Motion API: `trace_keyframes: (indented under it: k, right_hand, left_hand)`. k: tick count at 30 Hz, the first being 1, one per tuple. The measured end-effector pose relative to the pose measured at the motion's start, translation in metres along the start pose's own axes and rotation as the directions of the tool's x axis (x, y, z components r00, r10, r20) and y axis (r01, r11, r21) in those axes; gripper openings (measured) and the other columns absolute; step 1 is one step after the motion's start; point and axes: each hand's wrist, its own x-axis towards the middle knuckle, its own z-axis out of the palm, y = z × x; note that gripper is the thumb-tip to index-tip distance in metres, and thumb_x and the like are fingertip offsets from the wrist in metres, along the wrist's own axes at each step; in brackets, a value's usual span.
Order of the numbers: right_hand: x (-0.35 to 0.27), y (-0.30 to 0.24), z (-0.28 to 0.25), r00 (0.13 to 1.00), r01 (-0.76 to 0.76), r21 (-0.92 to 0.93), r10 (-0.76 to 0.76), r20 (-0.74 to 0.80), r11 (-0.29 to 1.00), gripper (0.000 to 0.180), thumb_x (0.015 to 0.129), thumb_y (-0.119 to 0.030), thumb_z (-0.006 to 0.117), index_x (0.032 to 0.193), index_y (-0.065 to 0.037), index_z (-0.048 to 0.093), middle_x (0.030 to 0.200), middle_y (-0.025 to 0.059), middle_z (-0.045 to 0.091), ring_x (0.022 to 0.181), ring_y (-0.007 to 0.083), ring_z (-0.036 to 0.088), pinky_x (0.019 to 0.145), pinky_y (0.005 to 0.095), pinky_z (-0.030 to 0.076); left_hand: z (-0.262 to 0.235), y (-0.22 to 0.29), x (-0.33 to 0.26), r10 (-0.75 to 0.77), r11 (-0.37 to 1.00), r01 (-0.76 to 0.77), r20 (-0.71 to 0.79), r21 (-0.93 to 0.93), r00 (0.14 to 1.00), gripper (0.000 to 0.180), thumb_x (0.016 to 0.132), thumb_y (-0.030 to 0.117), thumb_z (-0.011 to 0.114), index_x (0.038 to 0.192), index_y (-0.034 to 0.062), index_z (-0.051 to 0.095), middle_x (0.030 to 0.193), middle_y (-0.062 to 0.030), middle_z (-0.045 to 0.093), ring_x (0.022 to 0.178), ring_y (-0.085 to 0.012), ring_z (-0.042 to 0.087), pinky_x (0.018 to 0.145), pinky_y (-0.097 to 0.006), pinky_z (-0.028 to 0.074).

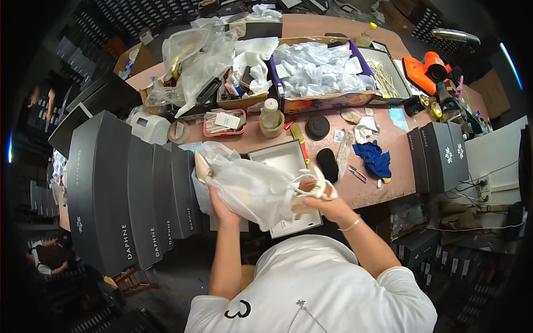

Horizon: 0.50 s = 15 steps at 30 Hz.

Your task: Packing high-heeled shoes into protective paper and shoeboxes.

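Note:
A pair of cream shoes, or one long wrapped bundle of them, lies across both my hands in white tissue paper (pixel 239 186). A pointed cream shoe toe (pixel 201 165) sticks out at its left end. My left hand (pixel 223 207) is closed round the paper and the shoe beneath it. At the right end my right hand (pixel 332 206) grips a cream strappy shoe (pixel 302 205), slightly blurred. How much shoe the paper covers is hidden. Under the bundle stands an open shoebox (pixel 286 152), white inside, partly covered.
Dark shoeboxes (pixel 102 194) are stacked at my left, more shoeboxes (pixel 438 158) at the right. Behind lie a brush (pixel 300 140), a black round tin (pixel 317 127), a blue cloth (pixel 373 159), a bottle in a cup (pixel 271 119) and a carton of crumpled paper (pixel 322 100).

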Motion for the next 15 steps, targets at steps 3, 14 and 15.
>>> trace_keyframes:
  k: [3, 14, 15]
  right_hand:
    - [-0.032, -0.007, -0.046, 0.979, 0.027, -0.048, -0.036, -0.2, 0.998, 0.04, 0.078, -0.005, 0.075, 0.113, -0.002, 0.056, 0.101, 0.0019, 0.062, 0.095, 0.0103, 0.057, 0.08, 0.025, 0.049]
    - [-0.038, 0.002, -0.007, 0.786, 0.296, -0.571, -0.535, -0.309, 0.766, 0.06, 0.069, -0.017, 0.083, 0.115, -0.003, 0.047, 0.114, 0.0118, 0.051, 0.101, 0.0198, 0.056, 0.085, 0.0323, 0.049]
    - [-0.04, 0.003, 0.002, 0.83, 0.327, -0.558, -0.514, -0.216, 0.763, 0.064, 0.07, -0.017, 0.082, 0.121, -0.001, 0.047, 0.118, 0.0141, 0.05, 0.103, 0.0224, 0.056, 0.086, 0.034, 0.048]
  left_hand:
    - [0.038, 0.046, 0.006, 0.223, 0.975, -0.219, -0.159, 0.046, 0.962, 0.058, 0.096, 0.047, 0.045, 0.134, 0.0033, 0.044, 0.132, -0.0134, 0.051, 0.118, -0.0282, 0.053, 0.1, -0.042, 0.043]
    - [0.042, -0.104, -0.036, -0.466, 0.846, 0.14, 0.588, 0.514, 0.661, 0.063, 0.091, 0.047, 0.053, 0.133, 0.0014, 0.042, 0.133, -0.0186, 0.05, 0.125, -0.0316, 0.047, 0.102, -0.044, 0.04]
    - [0.05, -0.1, -0.041, -0.539, 0.809, 0.586, 0.466, 0.054, 0.702, 0.062, 0.093, 0.05, 0.049, 0.133, 0.003, 0.043, 0.133, -0.0173, 0.05, 0.124, -0.0307, 0.048, 0.102, -0.045, 0.039]
